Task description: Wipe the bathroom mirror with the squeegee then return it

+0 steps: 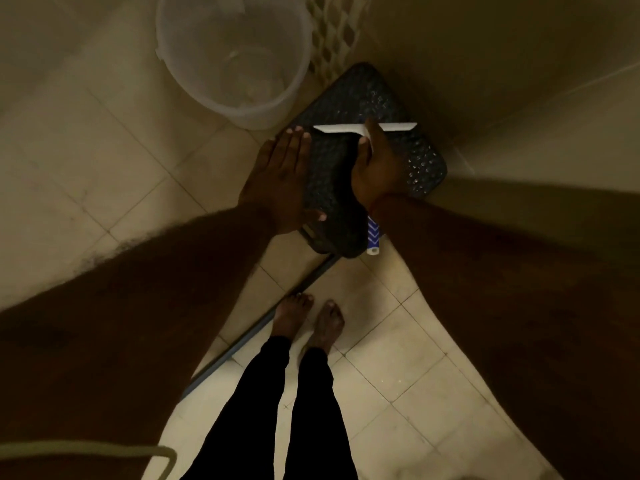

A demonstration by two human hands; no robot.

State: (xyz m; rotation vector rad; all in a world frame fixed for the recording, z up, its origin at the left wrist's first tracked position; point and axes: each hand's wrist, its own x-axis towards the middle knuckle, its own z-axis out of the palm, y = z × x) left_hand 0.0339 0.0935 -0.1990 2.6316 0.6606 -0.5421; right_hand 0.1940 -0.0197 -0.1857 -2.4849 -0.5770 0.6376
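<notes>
A white squeegee [341, 128] has its blade lying crosswise over the far part of a dark dimpled stool [349, 98] in the bathroom corner. My right hand [379, 168] is closed around the squeegee's handle, which it mostly hides. Resting flat on the stool's left edge, fingers together and thumb spread, my left hand [282, 178] holds nothing. No mirror is in view.
A translucent white bucket [235, 53] stands on the tiled floor just beyond the stool. A blue-and-white patterned object [373, 239] pokes out under the stool's near edge. A dark bar [263, 323] crosses the floor by my bare feet [308, 323]. Tiled walls close in on the right.
</notes>
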